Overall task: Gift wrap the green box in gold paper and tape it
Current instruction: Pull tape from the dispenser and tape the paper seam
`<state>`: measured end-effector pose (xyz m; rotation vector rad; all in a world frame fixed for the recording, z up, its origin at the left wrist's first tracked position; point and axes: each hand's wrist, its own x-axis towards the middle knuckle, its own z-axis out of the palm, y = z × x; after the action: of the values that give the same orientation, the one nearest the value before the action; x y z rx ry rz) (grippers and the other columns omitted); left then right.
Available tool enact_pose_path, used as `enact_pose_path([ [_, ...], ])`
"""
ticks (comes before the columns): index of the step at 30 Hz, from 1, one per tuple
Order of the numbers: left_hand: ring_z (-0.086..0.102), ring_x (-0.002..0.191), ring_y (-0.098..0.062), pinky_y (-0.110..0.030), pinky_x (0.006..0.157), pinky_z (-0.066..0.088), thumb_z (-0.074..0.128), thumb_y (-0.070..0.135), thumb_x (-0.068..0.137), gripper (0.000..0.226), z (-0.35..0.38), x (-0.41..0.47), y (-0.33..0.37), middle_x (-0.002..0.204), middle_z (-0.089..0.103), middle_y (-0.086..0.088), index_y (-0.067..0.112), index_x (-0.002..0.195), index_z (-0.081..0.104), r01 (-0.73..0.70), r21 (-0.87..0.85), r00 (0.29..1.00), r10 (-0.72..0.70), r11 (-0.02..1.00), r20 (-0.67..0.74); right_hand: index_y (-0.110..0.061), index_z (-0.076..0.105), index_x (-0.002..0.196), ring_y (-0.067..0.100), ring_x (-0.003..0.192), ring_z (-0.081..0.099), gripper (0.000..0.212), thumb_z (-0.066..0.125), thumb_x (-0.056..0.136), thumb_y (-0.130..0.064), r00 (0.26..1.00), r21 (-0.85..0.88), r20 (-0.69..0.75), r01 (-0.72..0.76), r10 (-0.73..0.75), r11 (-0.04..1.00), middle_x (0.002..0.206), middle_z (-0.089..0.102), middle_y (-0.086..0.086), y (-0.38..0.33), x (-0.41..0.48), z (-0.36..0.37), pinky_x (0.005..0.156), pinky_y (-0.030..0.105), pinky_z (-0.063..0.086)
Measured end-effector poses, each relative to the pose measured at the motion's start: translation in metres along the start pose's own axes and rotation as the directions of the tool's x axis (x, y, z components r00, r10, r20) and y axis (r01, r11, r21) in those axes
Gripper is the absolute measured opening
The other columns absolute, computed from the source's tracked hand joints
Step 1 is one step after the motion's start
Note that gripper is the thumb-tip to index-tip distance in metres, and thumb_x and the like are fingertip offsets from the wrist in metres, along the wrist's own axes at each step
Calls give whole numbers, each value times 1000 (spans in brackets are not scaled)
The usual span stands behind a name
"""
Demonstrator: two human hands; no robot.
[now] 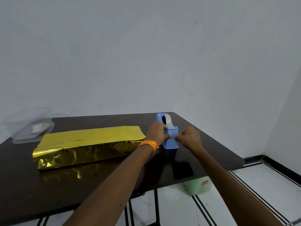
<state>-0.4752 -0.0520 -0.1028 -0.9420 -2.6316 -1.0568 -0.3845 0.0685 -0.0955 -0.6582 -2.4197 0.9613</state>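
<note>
Both hands are at the dispenser: the left hand grips its side to steady it, and the right hand pinches at its front, probably on the tape end (too small to be sure). This looks like the taping step, so the next move calls for a clean pull and tear. The strip then goes to the gold paper, wrapped over the box just left of the dispenser, with a tub farther left.

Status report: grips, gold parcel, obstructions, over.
Left grip holds blue plastic tape dispenser. Right grip pinches clear tape at its cutter. Gold-foil-wrapped box lies left, untouched. Nothing blocking.
</note>
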Motion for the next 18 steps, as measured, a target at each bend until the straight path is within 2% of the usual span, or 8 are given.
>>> enact_pose_path([
  [3,65,94,-28,-32,75,48,80,33,79,37,-2,-3,2,102,71,-13,6,102,69,-10,35,1000,10,999,2,-1,66,59,7,45,50,30,74,84,-15,997,-60,-46,65,-67,996,53,60,3,13,-8,2,44,17,37],
  [5,65,96,-29,-34,78,50,78,27,79,34,-4,-7,5,102,72,-13,5,104,70,-43,69,999,43,997,5,-5,70,63,6,50,56,24,72,84,-17,989,-55,-65,127,-131,990,56,66,-2,15,-11,-1,48,19,42],
  [9,66,97,-27,-36,85,53,59,10,86,33,-28,-22,2,103,73,-11,11,118,68,-93,32,983,97,995,-154,-18,74,74,0,51,53,15,66,87,-16,977,105,46,201,-207,974,67,71,-3,-11,-17,-8,53,16,39],
  [11,66,95,-23,-34,85,53,53,6,88,31,-51,-30,-10,103,73,-8,12,113,71,-83,-8,966,79,996,-246,-20,75,82,-2,57,59,10,68,89,-21,959,156,116,239,-258,958,71,72,-3,-26,-19,-4,55,13,40],
  [13,67,91,-19,-31,83,53,55,4,86,25,-79,-38,-29,98,75,-4,12,101,74,-54,-33,952,42,998,-304,-21,75,89,2,70,65,4,72,88,-23,931,233,190,267,-313,935,73,73,-4,-41,-21,5,65,19,47],
  [14,67,88,-18,-31,82,54,58,4,85,21,-95,-44,-41,95,74,-3,12,96,75,-26,-37,947,13,999,-321,-20,75,96,0,68,65,8,73,88,-19,907,297,242,268,-344,917,71,72,-4,-51,-23,12,66,18,47],
  [16,66,88,-17,-31,81,55,62,4,85,16,-123,-55,-66,94,73,-4,11,94,74,40,-37,942,-50,998,-332,-21,66,120,-1,63,65,36,75,86,-11,844,379,352,268,-405,886,69,70,1,-69,-27,22,69,12,48],
  [18,65,89,-17,-31,80,54,67,7,85,12,-149,-69,-91,95,72,-5,11,95,74,114,-15,940,-113,993,-321,-27,56,134,6,77,71,56,78,84,-15,786,380,413,311,-460,871,71,74,4,-88,-26,37,88,24,52],
])
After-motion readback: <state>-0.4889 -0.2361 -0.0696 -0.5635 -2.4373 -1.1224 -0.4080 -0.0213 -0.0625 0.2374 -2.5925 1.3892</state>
